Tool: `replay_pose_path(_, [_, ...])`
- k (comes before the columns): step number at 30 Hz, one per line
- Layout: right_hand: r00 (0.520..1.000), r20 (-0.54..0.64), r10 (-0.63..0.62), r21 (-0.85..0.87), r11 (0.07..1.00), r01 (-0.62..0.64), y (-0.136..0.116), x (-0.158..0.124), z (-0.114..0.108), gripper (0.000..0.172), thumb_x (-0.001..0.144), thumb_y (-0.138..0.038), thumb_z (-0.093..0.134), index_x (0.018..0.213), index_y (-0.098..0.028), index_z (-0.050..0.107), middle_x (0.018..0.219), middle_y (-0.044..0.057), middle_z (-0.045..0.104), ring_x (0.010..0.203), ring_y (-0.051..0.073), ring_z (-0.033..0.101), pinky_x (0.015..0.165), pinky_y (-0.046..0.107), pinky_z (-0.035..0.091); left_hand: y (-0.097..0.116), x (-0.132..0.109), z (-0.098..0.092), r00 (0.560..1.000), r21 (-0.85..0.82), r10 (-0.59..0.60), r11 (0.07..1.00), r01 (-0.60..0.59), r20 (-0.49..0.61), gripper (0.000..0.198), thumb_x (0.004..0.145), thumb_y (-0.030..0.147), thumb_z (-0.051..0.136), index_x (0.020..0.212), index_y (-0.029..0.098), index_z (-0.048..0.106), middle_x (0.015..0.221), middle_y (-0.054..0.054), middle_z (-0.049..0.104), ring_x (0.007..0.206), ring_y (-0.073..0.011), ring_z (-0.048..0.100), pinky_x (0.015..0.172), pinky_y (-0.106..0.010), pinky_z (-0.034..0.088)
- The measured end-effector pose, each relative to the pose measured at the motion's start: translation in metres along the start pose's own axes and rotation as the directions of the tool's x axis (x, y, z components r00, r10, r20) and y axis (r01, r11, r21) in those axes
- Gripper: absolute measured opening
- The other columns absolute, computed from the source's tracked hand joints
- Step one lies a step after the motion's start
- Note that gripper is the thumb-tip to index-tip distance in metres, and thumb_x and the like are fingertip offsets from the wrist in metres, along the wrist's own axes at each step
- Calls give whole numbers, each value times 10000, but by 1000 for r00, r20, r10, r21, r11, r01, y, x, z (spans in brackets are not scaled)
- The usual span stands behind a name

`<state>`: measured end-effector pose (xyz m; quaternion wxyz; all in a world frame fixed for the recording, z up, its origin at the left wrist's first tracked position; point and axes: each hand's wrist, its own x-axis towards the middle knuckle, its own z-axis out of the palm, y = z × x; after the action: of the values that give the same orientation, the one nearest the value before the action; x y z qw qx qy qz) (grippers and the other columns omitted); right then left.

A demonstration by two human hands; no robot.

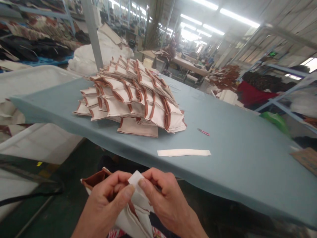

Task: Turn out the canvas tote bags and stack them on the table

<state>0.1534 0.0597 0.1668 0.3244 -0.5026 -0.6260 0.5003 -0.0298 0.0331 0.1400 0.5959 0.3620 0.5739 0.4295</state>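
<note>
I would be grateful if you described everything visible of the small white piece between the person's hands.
The small white piece is plain, thin and flat; whether paper or fabric, I cannot tell. Its visible upper end is square-cornered and tilted, one corner pointing up. The left hand and right hand hold it from either side, the right thumb on its face. It is just off the near edge of the blue-grey table; its lower part is unclear.

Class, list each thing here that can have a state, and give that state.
Left hand, closed on the white slip
Right hand, closed on it too
White slip, held
White strip, lying flat
Pink-handled tool, lying on the table
Brown-edged pieces, heaped
Ceiling lights, lit
</note>
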Motion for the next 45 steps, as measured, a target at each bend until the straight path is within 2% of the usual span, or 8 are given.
replay_pose_path(6, [999, 40, -15, -150, 988, 21, -5, -1, -7, 331, 1081, -398, 623, 870, -178, 750, 666, -31, 631, 594, 109, 493, 583, 264, 314, 10, 11, -2, 976, 195, 194, 958, -210, 98, 389, 908, 572, 826, 777, 208, 795, 647, 14, 705, 585, -144, 605, 539, -191, 448])
replay_pose_path(12, [998, 67, 4, -84, 996, 2, -9, 2, -11, 287, 1038, -346, 629, 812, -191, 713, 655, -42, 590, 583, 111, 459, 575, 261, 312, 18, 4, 6, 999, 76, 23, 997, -26, 38, 500, 875, 654, 818, 706, 198, 699, 613, 45, 607, 564, -113, 484, 529, -191, 375])
replay_pose_path(23, [992, 69, 106, 156, 981, -115, 0, 6, -15, 334, 1025, -473, 691, 843, -194, 671, 652, -51, 529, 576, 109, 423, 519, 233, 311, -7, 23, -9, 994, 52, 73, 996, -70, -77, 588, 935, 745, 750, 701, 225, 606, 623, 41, 603, 580, -149, 516, 552, -228, 437])
replay_pose_path(30, [996, -78, 36, 561, 828, 14, -14, 27, -17, 611, 897, -779, 842, 831, -231, 581, 533, -126, 411, 446, 63, 290, 425, 198, 251, -19, 38, -12, 974, 326, 227, 920, -215, 2, 459, 1020, 631, 610, 952, 233, 829, 782, 4, 744, 758, -225, 666, 739, -295, 486])
replay_pose_path(35, [978, -206, 20, 622, 775, 115, -28, 58, -15, 620, 799, -733, 935, 813, -242, 557, 532, -137, 416, 438, 50, 271, 413, 186, 237, -10, 30, -2, 966, 260, 170, 941, -218, 194, 378, 828, 474, 701, 1082, 242, 860, 878, -11, 818, 840, -277, 730, 720, -292, 527])
replay_pose_path(38, [963, -268, 30, 614, 775, 147, -32, 78, -10, 598, 762, -694, 946, 818, -242, 558, 557, -128, 452, 470, 55, 318, 438, 191, 248, -3, 26, 11, 937, 219, 133, 953, -210, 323, 264, 751, 405, 767, 936, 228, 830, 854, -9, 812, 791, -253, 703, 708, -274, 511])
replay_pose_path(41, [942, -335, 23, 585, 789, 189, -34, 93, -6, 545, 784, -666, 911, 826, -234, 582, 579, -113, 482, 504, 65, 350, 465, 213, 258, -5, 26, 19, 950, 242, 168, 942, -233, 264, 318, 890, 468, 751, 700, 215, 722, 691, 9, 684, 684, -191, 582, 645, -252, 424])
replay_pose_path(45, [894, -448, -15, 531, 799, 280, -31, 103, -10, 471, 806, -611, 873, 832, -231, 596, 596, -99, 519, 536, 78, 402, 491, 223, 289, -13, 22, 14, 960, 201, 152, 959, -201, 237, 449, 926, 561, 750, 669, 200, 673, 646, 15, 606, 643, -163, 529, 611, -238, 400])
